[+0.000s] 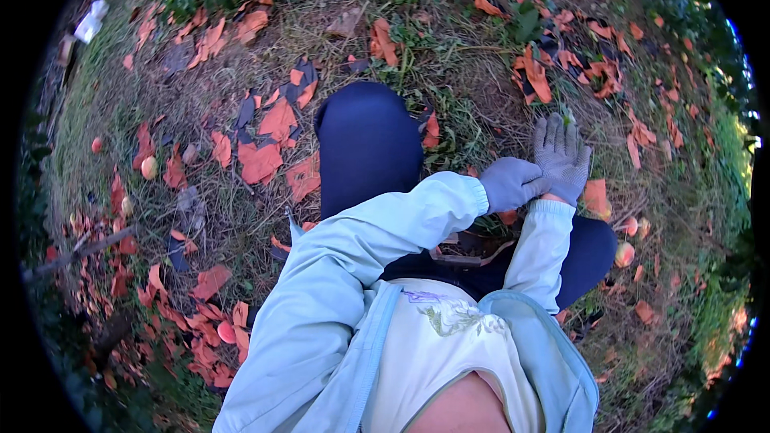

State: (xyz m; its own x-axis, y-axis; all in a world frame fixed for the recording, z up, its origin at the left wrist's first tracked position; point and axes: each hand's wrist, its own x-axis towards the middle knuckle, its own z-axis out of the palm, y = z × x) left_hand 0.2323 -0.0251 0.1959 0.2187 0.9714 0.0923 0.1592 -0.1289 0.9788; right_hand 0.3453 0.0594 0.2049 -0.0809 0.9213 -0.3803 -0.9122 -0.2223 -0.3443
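Right of my raised, navy-fabric-clad knee [370, 140]: left hand [509, 182] grips the wrist edge of the grey fabric glove [568, 179] on my right hand [561, 156], fingers extended. Risk: uneven tugging might twist it; a weak pinch might slip.

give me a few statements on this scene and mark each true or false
1. The left hand and the right hand are both gloved. True.
2. The right hand is balled into a fist. False: its fingers are stretched out.
3. The left hand holds a fruit. False: it is at the right wrist, on the glove cuff.
4. Orange scraps lie scattered on the ground. True.
5. The jacket is bright red. False: it is pale blue-green.
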